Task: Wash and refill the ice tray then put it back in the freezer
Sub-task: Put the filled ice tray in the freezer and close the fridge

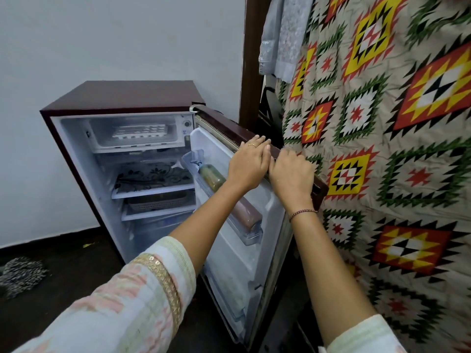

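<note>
Both hands rest on the top edge of the open fridge door [257, 138], left hand [246, 165] flat, right hand [291, 174] curled over it, neither grip holding anything; the white ice tray [141, 130] lies lengthwise across the freezer compartment [135, 146] at upper left, nearer the left hand.

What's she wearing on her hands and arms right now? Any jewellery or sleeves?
Left hand: thin ring; pale patterned sleeve with gold embroidered band. Right hand: thin beaded bracelet at the wrist, pale sleeve. Forearms bare.
</note>
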Tool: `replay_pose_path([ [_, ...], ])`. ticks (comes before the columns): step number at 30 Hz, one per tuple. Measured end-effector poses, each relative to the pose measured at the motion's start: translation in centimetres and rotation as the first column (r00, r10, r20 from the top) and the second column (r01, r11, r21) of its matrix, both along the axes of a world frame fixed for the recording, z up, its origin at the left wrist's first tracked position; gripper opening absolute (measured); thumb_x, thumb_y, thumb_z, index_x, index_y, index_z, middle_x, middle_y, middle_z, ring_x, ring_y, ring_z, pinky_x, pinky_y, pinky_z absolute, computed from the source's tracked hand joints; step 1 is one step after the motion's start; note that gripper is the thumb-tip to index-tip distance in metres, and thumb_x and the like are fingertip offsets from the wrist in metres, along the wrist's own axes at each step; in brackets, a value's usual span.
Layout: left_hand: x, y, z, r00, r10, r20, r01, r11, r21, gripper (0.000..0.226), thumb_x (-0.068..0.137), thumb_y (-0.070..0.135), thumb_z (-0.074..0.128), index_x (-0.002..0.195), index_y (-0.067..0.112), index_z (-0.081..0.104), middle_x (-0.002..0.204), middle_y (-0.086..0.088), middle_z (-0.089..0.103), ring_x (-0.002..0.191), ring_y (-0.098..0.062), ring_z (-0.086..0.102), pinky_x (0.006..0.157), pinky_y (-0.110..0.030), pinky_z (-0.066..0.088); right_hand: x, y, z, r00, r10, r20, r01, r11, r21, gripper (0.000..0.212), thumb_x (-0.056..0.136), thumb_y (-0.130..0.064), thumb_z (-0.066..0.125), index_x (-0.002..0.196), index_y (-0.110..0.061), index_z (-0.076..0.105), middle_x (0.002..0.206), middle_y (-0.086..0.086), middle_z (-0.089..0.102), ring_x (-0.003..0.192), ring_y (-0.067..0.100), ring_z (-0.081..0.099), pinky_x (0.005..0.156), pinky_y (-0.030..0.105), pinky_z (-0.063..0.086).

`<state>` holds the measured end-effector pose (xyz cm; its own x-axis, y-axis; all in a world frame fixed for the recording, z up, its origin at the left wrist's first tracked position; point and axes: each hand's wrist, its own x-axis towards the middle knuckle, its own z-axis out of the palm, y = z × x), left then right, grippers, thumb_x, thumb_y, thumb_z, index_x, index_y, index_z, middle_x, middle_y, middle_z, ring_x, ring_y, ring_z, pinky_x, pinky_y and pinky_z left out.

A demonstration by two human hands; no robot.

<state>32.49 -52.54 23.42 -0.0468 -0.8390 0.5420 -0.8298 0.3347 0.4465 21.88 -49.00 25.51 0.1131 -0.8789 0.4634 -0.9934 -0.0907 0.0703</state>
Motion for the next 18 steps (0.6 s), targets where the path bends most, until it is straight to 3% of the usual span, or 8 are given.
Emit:
replay_pose_path([
  [4,2.1,1.8,0.0,1.0,-0.021,-0.015,0.021,1.0,-0.003,0.055,0.095,0.035,0.021,0.135,0.012,0.051,0.144,-0.003,0.046,0.139,-0.014,0.031,0.117,-0.038,0.017,2.7,1.7,0.0,0.998,-0.055,0.033,0.051,0.993,0.105,0.05,0.101,-0.037,0.027,0.124,0.001,0.05,0.111,0.02,0.064,0.097,0.032,0.063,0.078,0.038,0.049],
  [10,6.2,3.7,0.3,0.995,-0.094,0.021,0.093,0.995,0.044,0.049,0.098,0.034,0.025,0.137,0.013,0.047,0.145,-0.002,0.045,0.139,-0.013,0.031,0.116,-0.04,0.02,6.0,4.6,1.0,0.999,-0.016,0.029,0.008,0.971,0.239,0.056,0.1,-0.023,0.029,0.143,0.01,0.015,0.14,0.033,0.038,0.126,0.04,0.044,0.103,0.042,0.041],
  [14,9.5,5.3,1.0,0.995,-0.085,0.057,0.081,0.994,0.069,0.042,0.103,0.027,0.029,0.138,0.014,0.046,0.146,0.0,0.044,0.139,-0.011,0.03,0.117,-0.037,0.02,8.2,6.8,2.3,0.991,0.062,0.115,-0.102,0.916,0.388,0.059,0.098,-0.016,0.033,0.146,0.008,0.007,0.148,0.034,0.023,0.132,0.042,0.036,0.104,0.043,0.037],
  [18,12.4,7.0,2.1,0.991,-0.059,0.124,0.038,0.986,0.165,0.043,0.103,0.028,0.028,0.142,0.014,0.04,0.15,0.0,0.037,0.142,-0.01,0.025,0.117,-0.033,0.014,10.2,8.4,2.9,0.963,0.162,0.215,-0.242,0.871,0.428,0.055,0.103,-0.024,0.027,0.148,0.004,0.012,0.149,0.029,0.024,0.135,0.04,0.033,0.105,0.042,0.034],
])
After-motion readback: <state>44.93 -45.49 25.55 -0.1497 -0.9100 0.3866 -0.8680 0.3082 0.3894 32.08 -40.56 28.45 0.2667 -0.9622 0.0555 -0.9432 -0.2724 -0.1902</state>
